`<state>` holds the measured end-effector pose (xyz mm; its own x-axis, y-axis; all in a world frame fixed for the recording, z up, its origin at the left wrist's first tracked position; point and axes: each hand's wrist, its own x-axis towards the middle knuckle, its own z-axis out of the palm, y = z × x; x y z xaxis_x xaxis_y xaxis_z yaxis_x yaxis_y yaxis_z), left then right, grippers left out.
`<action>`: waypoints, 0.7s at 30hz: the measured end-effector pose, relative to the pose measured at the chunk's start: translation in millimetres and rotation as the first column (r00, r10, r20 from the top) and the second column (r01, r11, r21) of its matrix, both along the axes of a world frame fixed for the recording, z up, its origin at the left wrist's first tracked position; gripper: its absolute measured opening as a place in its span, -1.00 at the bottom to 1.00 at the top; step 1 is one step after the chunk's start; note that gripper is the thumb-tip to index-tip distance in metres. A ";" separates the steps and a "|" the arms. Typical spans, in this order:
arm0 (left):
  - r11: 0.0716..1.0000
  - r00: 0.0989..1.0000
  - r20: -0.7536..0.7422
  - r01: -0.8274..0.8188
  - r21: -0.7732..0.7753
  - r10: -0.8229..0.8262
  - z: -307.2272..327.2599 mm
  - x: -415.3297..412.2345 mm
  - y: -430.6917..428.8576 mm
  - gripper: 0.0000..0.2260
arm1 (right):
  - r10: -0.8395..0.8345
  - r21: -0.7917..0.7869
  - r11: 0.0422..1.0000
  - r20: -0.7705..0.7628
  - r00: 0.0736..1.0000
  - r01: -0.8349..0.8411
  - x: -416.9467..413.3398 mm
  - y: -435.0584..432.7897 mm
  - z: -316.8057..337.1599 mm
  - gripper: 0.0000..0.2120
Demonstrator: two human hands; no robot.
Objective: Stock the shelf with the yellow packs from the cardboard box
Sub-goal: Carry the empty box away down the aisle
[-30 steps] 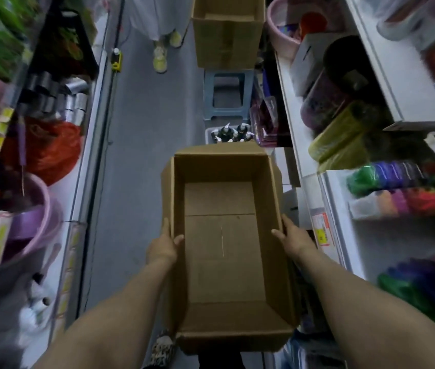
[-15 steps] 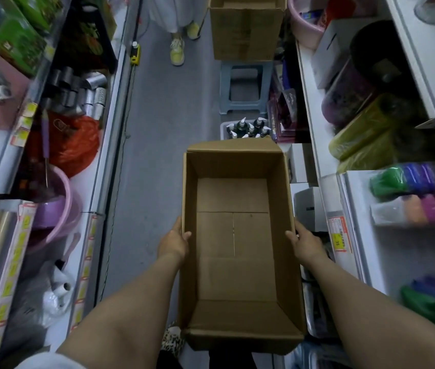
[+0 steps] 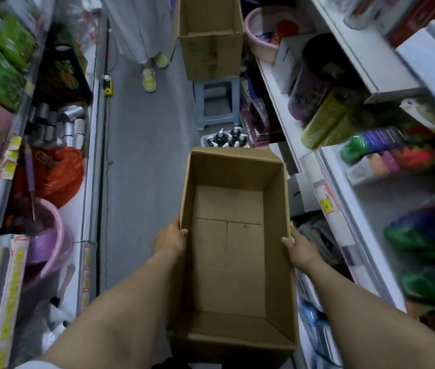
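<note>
**Empty carton carried along the aisle**

Head view: the cardboard box (image 3: 228, 262) filled the lower centre of the frame, squeezed between both hands at its long walls. That was probably the steadiest way to carry an open carton with no lid to stiffen it. The left hand (image 3: 170, 238) gripped the left wall with its thumb hooked over the rim and its fingers hidden outside. The right hand (image 3: 301, 248) clasped the right wall in the same way.

The box was plain brown corrugated board, matt and rectangular. The flap seams showed on its bare floor, and nothing lay inside.

The yellow packs (image 3: 326, 119), soft-looking olive-yellow rolls in glossy film, lay tilted on the white shelf (image 3: 281, 113) at upper right. They were well apart from the box, so the stocking looked finished.

At upper centre a second carton (image 3: 211, 49) stood on a grey-blue plastic stool (image 3: 216, 102), perhaps to keep it at working height.
</note>
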<state>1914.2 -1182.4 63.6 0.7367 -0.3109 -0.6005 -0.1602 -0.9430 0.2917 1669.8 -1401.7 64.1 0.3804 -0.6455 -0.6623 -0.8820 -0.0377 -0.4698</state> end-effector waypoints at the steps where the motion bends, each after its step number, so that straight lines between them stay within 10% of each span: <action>1: 1.000 1.000 0.006 0.031 0.005 -0.031 1.1 0.0 5.9 -0.54 | -0.006 -0.011 1.000 -0.009 1.000 0.006 -5.8 10.2 0.2 -0.59; 21: 0.782 0.773 -0.121 0.620 -0.065 -0.623 15.9 -113.0 114.8 -0.71 | -0.417 -0.031 0.909 -0.140 0.898 0.416 -202.9 281.9 47.6 -0.63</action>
